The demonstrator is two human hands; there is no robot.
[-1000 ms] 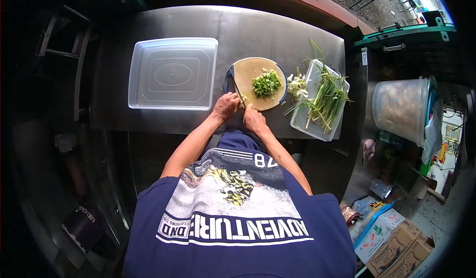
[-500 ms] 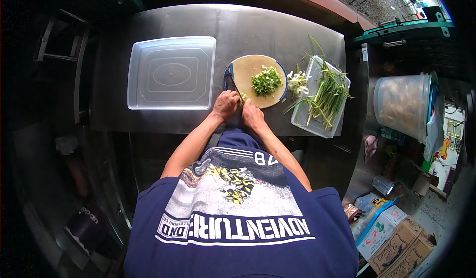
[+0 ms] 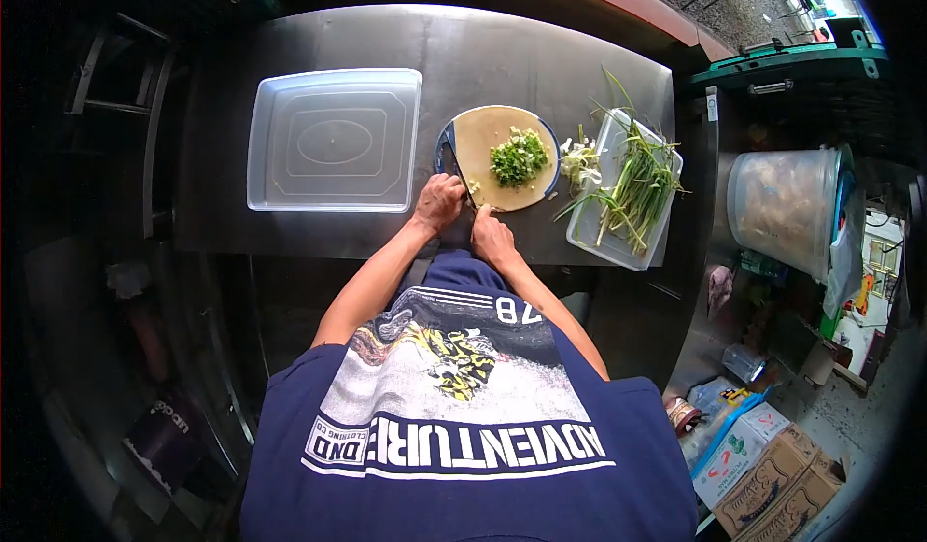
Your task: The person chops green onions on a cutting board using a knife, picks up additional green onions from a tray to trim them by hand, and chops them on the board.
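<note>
A knife [image 3: 461, 169] lies at a slant over the left part of a round cutting board [image 3: 497, 123], its dark blade pointing away from me. My right hand [image 3: 493, 237] is closed around its near end at the board's front edge. My left hand [image 3: 440, 202] is closed just left of the blade; its fingers hide what they hold. Small pale pieces [image 3: 473, 186] lie beside the blade. Chopped green onion [image 3: 519, 158] is heaped on the right of the board. Right of the board, whole green onions [image 3: 637, 189] lie across a white plastic tray [image 3: 611, 136].
A large translucent plastic container [image 3: 334, 144] stands at left on the metal table [image 3: 473, 49]. White onion ends [image 3: 580, 162] lie between board and tray. At far right are a filled clear tub [image 3: 784, 206] and, lower down, cardboard boxes [image 3: 782, 484].
My right hand has drawn slightly back toward me, with its fingertips lower at the board's edge. My left hand has barely moved, and the onion heap looks the same.
</note>
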